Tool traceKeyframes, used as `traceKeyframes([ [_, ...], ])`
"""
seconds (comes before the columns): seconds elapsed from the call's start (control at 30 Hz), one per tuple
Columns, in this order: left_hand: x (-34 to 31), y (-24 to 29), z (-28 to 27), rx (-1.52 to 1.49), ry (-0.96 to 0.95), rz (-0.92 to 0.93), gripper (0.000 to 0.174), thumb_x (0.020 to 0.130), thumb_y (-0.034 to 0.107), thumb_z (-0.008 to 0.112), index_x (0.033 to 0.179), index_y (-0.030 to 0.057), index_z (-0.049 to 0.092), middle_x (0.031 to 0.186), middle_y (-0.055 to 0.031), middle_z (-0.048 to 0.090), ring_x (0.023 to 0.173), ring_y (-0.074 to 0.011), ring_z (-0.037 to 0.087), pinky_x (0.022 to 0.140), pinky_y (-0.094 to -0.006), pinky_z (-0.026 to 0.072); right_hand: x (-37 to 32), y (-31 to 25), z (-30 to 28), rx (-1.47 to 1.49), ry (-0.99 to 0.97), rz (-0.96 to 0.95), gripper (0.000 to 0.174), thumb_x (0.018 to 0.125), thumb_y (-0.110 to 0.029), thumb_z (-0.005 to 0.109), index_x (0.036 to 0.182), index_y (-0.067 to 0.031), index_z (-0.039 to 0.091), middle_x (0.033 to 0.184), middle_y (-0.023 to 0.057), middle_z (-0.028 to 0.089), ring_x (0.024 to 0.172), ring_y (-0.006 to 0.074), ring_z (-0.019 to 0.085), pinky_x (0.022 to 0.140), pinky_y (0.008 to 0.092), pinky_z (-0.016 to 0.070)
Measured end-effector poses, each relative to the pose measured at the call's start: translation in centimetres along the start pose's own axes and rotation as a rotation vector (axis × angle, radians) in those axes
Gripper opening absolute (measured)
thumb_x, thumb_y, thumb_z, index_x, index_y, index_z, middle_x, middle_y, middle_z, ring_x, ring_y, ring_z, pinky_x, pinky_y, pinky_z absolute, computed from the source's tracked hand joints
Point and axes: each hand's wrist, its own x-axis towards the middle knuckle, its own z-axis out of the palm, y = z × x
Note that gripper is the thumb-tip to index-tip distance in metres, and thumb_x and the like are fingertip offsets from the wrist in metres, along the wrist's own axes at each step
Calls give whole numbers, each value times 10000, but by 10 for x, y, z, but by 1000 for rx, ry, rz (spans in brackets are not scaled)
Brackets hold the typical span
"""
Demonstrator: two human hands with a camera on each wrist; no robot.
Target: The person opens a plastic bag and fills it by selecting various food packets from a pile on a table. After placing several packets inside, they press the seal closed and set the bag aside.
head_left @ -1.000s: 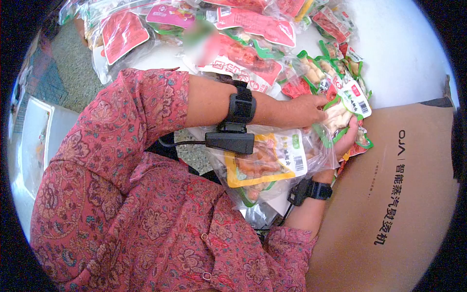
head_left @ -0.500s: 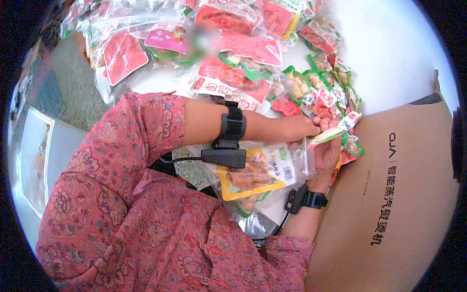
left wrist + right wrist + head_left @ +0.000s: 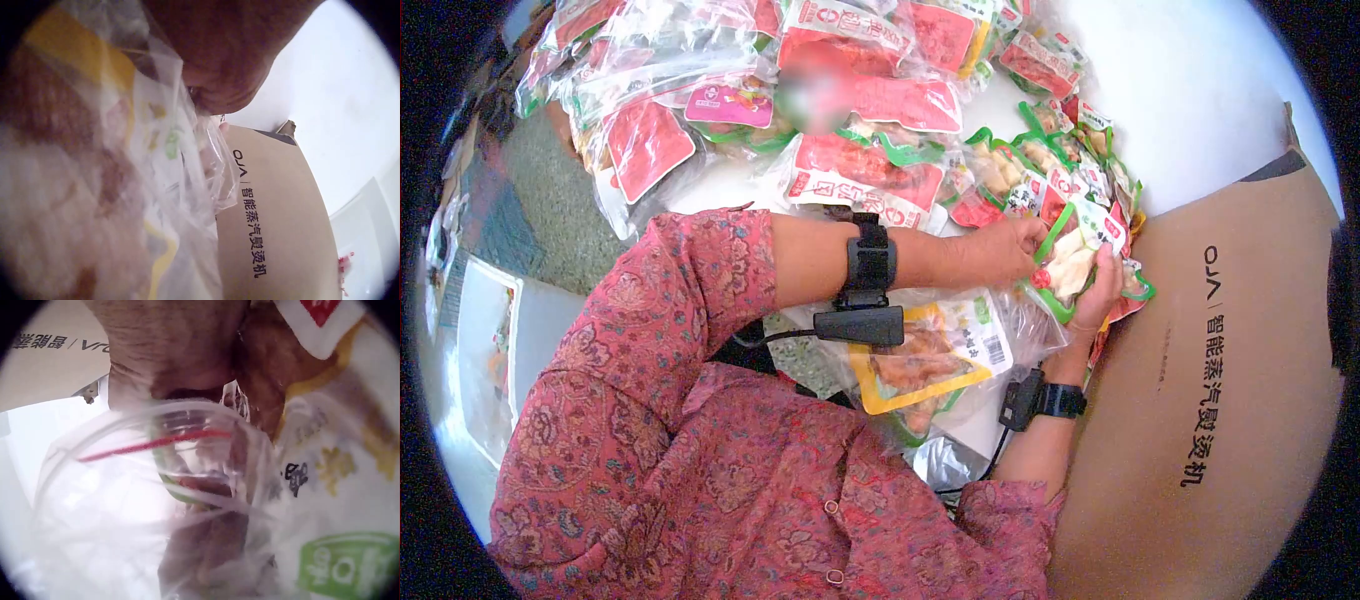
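Note:
My right hand (image 3: 1098,296) holds a green-edged, vacuum-sealed food pack (image 3: 1068,268) with pale pieces inside, its thumb over the front. At the pack's left edge, the curled fingers of my left hand (image 3: 1000,254) pinch the border. Below both hands lies a clear zip bag (image 3: 1032,330) containing a yellow-bordered pack of brown food (image 3: 925,362). The left wrist view has this bag's plastic (image 3: 209,165) hanging by the left hand (image 3: 219,69). In the right wrist view, the bag's red zip line (image 3: 156,447) crosses under the right hand (image 3: 175,350), and the plastic blurs what lies behind.
Several small green-edged packs (image 3: 1055,155) pile up beyond the hands. Larger clear bags of red-labelled packs (image 3: 865,170) cover the far left of the white table (image 3: 1170,90). A tall cardboard box (image 3: 1200,400) stands at the right, close beside the right forearm.
The food pack has been turned: front showing, then nearly edge-on, now front showing again, with the right thumb on it. The left hand stays beside it, and the head view has shifted slightly.

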Motion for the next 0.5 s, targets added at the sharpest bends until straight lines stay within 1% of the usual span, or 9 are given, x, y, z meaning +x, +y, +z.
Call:
traceKeyframes([
  [0.03,-1,1,0,9,17,-25,310,709,52,546,1011,61,479,730,6,496,558,-79,450,437,-218,366,0,3,-3,-25,1,-8,266,824,-217,452,920,10,551,883,80,564,790,165,537,708,282,431],
  [0.1,0,-1,-2,31,-5,-5,326,712,35,527,1031,63,468,737,3,502,559,-79,454,439,-220,372,3,8,-8,-109,-21,-38,295,840,-241,426,937,10,546,901,81,562,805,169,531,722,287,426],
  [0.17,2,-5,-1,54,-25,21,343,715,18,507,1051,65,457,744,0,508,560,-79,458,441,-221,378,0,4,-1,47,23,27,327,853,-263,405,956,15,543,925,88,558,836,179,527,748,293,417],
  [0.23,3,-4,2,-66,-28,120,366,704,0,482,1062,70,449,752,-11,513,565,-81,467,439,-220,385,3,9,-3,54,39,33,353,859,-279,398,972,23,541,952,96,555,862,187,523,769,295,409],
  [0.27,2,-4,2,-66,-29,117,366,704,0,482,1062,70,449,752,-11,513,565,-81,467,439,-220,385,4,12,-4,89,31,39,360,857,-282,401,980,26,539,962,99,554,868,188,522,775,296,407],
  [0.33,-5,8,2,-15,-2,-9,372,698,-11,467,1060,70,447,766,-23,511,557,-88,470,429,-224,384,6,13,-5,125,22,46,367,856,-286,405,988,29,537,972,102,553,873,190,522,781,297,405],
  [0.43,-4,11,2,79,-1,-15,352,704,-8,459,1049,65,448,763,-29,500,533,-96,465,416,-232,381,3,7,-1,73,2,18,364,854,-288,410,988,26,536,975,96,552,870,185,524,778,293,409],
  [0.47,-2,8,2,77,1,-16,352,704,-8,459,1049,65,448,763,-29,500,533,-96,465,416,-232,381,1,4,0,104,-9,50,349,850,-277,420,992,20,535,970,92,552,872,182,526,772,285,412],
  [0.5,-1,5,2,169,31,35,318,728,17,460,1043,58,448,761,-41,497,518,-102,466,410,-238,383,-2,0,2,136,-19,84,335,846,-266,429,996,13,535,966,89,552,873,178,528,766,277,416],
])
